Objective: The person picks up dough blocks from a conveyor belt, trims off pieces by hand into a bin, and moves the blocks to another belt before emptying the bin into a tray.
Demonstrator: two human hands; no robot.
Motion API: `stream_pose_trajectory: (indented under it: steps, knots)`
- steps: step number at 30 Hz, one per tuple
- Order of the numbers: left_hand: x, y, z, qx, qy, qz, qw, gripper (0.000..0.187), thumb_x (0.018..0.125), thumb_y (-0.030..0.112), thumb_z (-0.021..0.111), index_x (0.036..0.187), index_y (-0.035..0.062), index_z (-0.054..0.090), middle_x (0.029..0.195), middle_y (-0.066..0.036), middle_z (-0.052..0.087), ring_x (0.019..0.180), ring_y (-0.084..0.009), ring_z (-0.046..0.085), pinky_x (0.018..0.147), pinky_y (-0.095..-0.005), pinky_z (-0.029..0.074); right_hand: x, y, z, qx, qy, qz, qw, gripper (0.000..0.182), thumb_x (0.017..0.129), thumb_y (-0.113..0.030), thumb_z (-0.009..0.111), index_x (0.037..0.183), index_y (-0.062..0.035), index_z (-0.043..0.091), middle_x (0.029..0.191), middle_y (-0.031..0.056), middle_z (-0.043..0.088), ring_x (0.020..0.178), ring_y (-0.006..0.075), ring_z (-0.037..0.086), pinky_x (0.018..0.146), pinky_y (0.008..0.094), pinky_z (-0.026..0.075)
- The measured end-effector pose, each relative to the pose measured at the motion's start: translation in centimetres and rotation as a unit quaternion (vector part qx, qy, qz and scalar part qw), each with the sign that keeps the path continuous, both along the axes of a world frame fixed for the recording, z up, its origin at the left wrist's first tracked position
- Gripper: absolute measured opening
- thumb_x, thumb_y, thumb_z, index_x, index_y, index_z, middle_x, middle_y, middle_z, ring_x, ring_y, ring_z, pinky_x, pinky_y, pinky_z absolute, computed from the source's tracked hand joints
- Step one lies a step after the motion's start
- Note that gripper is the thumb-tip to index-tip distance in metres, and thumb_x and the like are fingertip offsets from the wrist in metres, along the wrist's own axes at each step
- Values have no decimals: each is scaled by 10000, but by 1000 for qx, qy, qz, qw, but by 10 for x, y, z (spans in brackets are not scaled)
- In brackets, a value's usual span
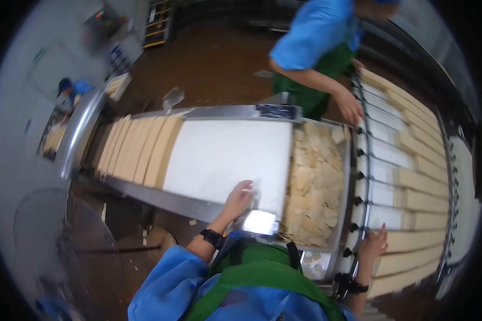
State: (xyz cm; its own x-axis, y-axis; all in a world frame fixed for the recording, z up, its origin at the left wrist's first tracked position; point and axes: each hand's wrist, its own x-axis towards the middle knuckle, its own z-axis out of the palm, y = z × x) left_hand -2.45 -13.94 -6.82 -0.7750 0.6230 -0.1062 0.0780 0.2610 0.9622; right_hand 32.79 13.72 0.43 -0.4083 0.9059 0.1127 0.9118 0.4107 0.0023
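Note:
Above the near edge of the white conveyor belt [225,155] hovers my left hand [239,198], its fingers apart and nothing in them. My right hand [374,243] is at the divided conveyor on the right, beside the near end of a pale wafer stack [412,241]. Its fingers are raised and spread, and I see nothing held. Between the two belts lies a bin of broken wafer pieces [313,182]. Long wafer rows [139,147] stand side by side on the left part of the white belt.
A co-worker in a blue shirt and green apron [310,85] stands across, one hand near the metal rail with black knobs [363,176]. Another person [72,93] is at the far left. A metal cover [80,134] arches over the belt's left end.

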Motion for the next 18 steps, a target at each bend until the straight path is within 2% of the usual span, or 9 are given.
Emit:
stream_pose_trajectory:
  steps: [2,3,5,7,9,12,15,16,18]
  knots:
    - [-19,-29,-9,0,27,65,998,382,843,63,558,1218,55,485,1080,-79,537,831,-119,537,714,-240,448,-14,0,-3,3,21,44,999,248,701,-102,599,937,-129,672,1425,152,321,1299,354,296,994,578,240]
    - [-29,-45,-20,-28,97,116,988,389,837,69,567,1216,45,482,1090,-96,537,868,-152,539,743,-262,448,-28,-6,3,-8,33,64,997,256,692,-98,605,939,-124,667,1412,157,340,1289,356,311,994,566,253]
    - [-53,-81,-45,-87,230,208,947,408,824,83,584,1214,25,478,1108,-130,538,943,-217,541,799,-306,447,-59,-15,9,-35,61,125,990,260,689,-109,617,945,-117,660,1365,177,392,1253,361,357,986,530,290]
    - [-78,-120,-51,-164,289,312,890,513,791,170,643,1232,-5,448,1148,-196,511,1086,-324,467,902,-399,404,-93,-22,4,-69,91,210,971,258,699,-140,629,954,-115,656,1298,208,460,1202,366,420,970,485,339]
    - [-104,-158,-53,-317,232,384,836,689,758,282,690,1288,-18,368,1236,-252,426,1152,-416,389,965,-470,350,-133,-27,-20,-77,133,292,944,292,657,-129,670,947,-99,653,1204,215,529,1115,386,484,941,460,382]
    - [-141,-198,-36,-429,113,438,782,821,716,398,712,1324,18,310,1301,-265,337,1140,-423,398,937,-477,379,-221,-55,-41,-129,152,355,913,316,672,-162,677,981,-104,640,1193,207,538,1113,376,488,956,453,377]
    - [-176,-225,-36,-442,70,434,782,859,709,444,708,1336,26,296,1303,-255,333,1137,-436,395,917,-489,394,-313,-87,-75,-174,131,386,897,345,708,-202,648,1032,-87,625,1221,219,513,1173,385,415,1000,467,306]
    - [-184,-227,-38,-451,94,414,785,863,705,447,709,1338,30,296,1296,-249,342,1120,-433,409,903,-486,403,-343,-95,-90,-183,142,409,883,370,720,-221,641,1064,-88,614,1237,221,501,1191,385,396,1010,473,287]
    - [-191,-228,-44,-469,142,371,789,872,697,453,711,1342,39,295,1282,-238,359,1085,-428,435,873,-480,421,-409,-130,-103,-175,54,403,897,433,720,-235,634,1109,-51,588,1277,222,469,1206,396,375,1000,504,281]
